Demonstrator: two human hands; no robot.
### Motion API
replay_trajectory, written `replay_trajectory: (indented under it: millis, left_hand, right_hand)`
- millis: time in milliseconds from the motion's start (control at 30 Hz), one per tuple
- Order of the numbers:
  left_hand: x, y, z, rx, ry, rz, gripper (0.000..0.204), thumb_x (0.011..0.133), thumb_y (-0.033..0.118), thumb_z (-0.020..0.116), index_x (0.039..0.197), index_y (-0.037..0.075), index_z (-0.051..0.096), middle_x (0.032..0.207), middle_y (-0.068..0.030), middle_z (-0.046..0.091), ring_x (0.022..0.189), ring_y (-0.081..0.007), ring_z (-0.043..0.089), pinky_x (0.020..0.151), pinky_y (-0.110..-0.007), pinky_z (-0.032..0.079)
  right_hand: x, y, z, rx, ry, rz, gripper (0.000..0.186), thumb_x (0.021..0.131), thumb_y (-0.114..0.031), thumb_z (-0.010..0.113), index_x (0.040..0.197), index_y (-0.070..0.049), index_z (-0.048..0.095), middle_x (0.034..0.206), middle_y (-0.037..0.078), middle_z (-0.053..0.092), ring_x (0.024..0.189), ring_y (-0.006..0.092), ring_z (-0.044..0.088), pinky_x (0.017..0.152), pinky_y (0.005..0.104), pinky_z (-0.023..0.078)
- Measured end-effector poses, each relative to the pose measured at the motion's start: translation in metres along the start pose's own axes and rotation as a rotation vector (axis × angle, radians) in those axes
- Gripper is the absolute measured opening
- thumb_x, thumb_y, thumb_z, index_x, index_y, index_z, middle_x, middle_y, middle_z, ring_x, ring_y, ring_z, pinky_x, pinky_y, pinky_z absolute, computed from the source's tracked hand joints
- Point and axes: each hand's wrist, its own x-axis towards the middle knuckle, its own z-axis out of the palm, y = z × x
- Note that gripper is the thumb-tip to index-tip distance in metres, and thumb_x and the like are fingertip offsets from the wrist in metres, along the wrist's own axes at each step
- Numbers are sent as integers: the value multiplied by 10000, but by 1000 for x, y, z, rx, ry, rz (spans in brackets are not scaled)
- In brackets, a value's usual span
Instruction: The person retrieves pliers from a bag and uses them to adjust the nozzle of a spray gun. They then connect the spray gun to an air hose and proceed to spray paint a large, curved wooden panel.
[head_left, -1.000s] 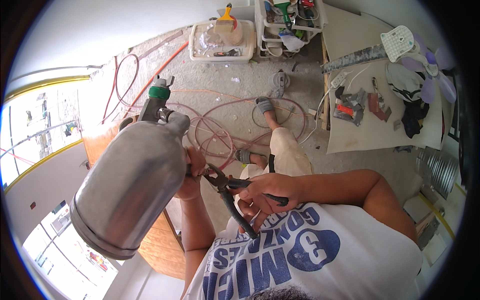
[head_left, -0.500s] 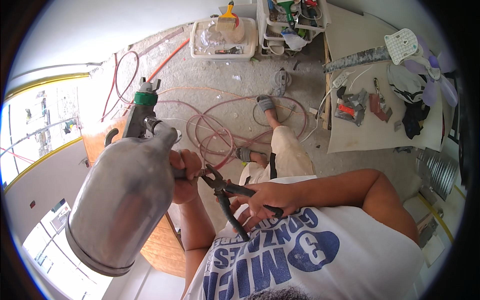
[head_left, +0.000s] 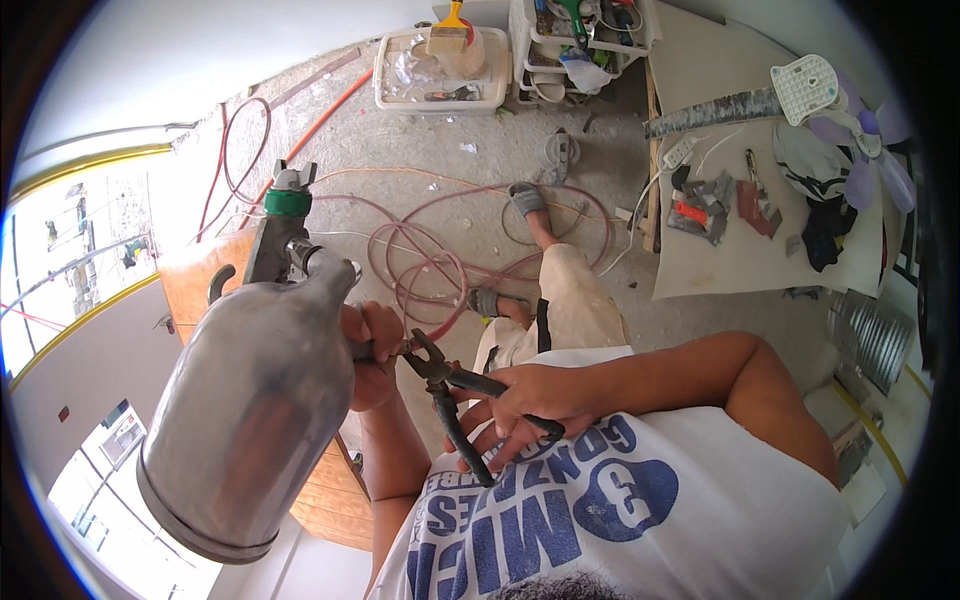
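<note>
My left hand point(head_left: 372, 345) is closed around the handle of a spray gun point(head_left: 250, 400) with a big dull metal cup and a green ring point(head_left: 288, 203) near its nozzle. The gun is tilted, its cup filling the left foreground. In my right hand point(head_left: 540, 400) is a pair of pliers point(head_left: 430, 365) with dark handles spread apart. The jaws are at the fitting on the lower end of the gun's handle, beside my left fingers. Whether they bite on the fitting, I cannot tell. A reddish hose point(head_left: 440, 325) shows just beyond that fitting.
Hose loops lie on the concrete floor point(head_left: 480, 220) around my slippered feet. Beyond stand a lidded plastic bin point(head_left: 450, 95) with a paintbrush point(head_left: 450, 38) on it and a tool rack point(head_left: 580, 45). On the right, a board-topped table point(head_left: 720, 270) holds sandpaper pieces, cloths and a purple-bladed fan point(head_left: 868, 140).
The gun's cup has shifted slightly down and right, and the view has moved a little. Both hands keep their grips, with the pliers still at the fitting.
</note>
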Motion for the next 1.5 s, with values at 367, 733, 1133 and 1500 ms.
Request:
replay_trajectory:
  millis: [367,733,1133,1500]
  left_hand:
    - [1,3,-1,71,33,11,541,1003,571,495,927,44,401,818,-16,400,470,-108,370,421,-270,324]
    - [3,1,-10,1,28,31,553,1008,569,486,940,24,422,840,-32,426,483,-112,382,419,-275,328]
    - [48,34,-17,190,432,56,432,1036,468,511,953,48,457,830,-23,456,495,-106,402,431,-281,324]
    - [24,36,5,59,381,-205,154,1028,220,575,1038,79,515,844,-4,497,575,-87,460,452,-243,373]
  right_hand:
    - [10,9,-6,97,-78,-22,609,827,6,477,1421,-31,351,1182,252,566,1076,407,626,970,545,515]
    - [14,5,1,89,-79,-54,519,839,4,478,1351,-35,401,1185,234,564,1072,382,637,921,532,547]
    - [-25,-12,10,-446,1,-202,502,846,46,494,1331,-52,409,1097,154,590,1029,273,643,896,460,574]
    - [-22,-28,42,-1347,478,-858,160,1010,-135,562,1119,-19,543,888,22,594,716,97,569,657,267,489]
